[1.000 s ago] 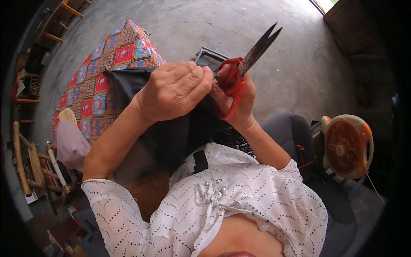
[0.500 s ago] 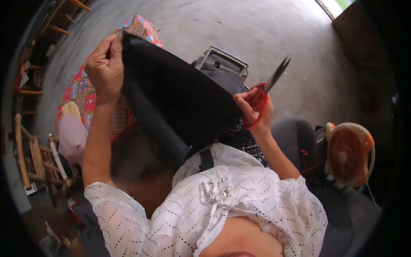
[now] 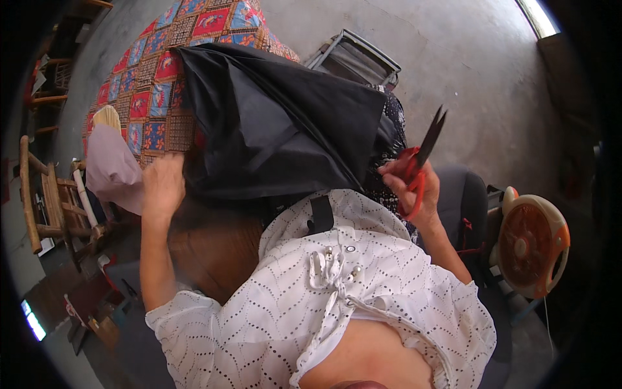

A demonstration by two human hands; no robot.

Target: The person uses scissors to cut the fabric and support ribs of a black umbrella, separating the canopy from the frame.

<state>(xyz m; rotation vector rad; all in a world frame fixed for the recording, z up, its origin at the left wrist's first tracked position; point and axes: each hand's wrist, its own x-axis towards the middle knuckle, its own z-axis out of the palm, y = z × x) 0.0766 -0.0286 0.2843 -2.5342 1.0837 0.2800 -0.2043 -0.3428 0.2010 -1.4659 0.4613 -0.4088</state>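
No longer stretching the broad, slightly shiny black cloth (image 3: 278, 123) between left hand (image 3: 164, 183) and right hand (image 3: 424, 198) as half a second ago; now leaving it lying in folds across the black-and-white printed lap (image 3: 396, 123) and over the near right side of the red-and-blue patchwork-printed cloth (image 3: 146, 97). Holding the left hand lower, by the patchwork's near edge, curling its fingers just beside the black cloth's left edge and a pale mauve cloth (image 3: 113, 168); cannot tell if pinching anything. Still clasping red-handled, dark-bladed metal scissors (image 3: 427, 146) in the right hand, fingers wrapped around the handles, near but apart from the black cloth's straight right edge. Pointing the slightly parted blades into open room over the grey concrete floor (image 3: 492, 97), forward of a dark grey padded chair (image 3: 463, 194) and an orange-and-cream fan (image 3: 528, 236), apart from a grey metal frame (image 3: 353, 61) past the black cloth's far edge.
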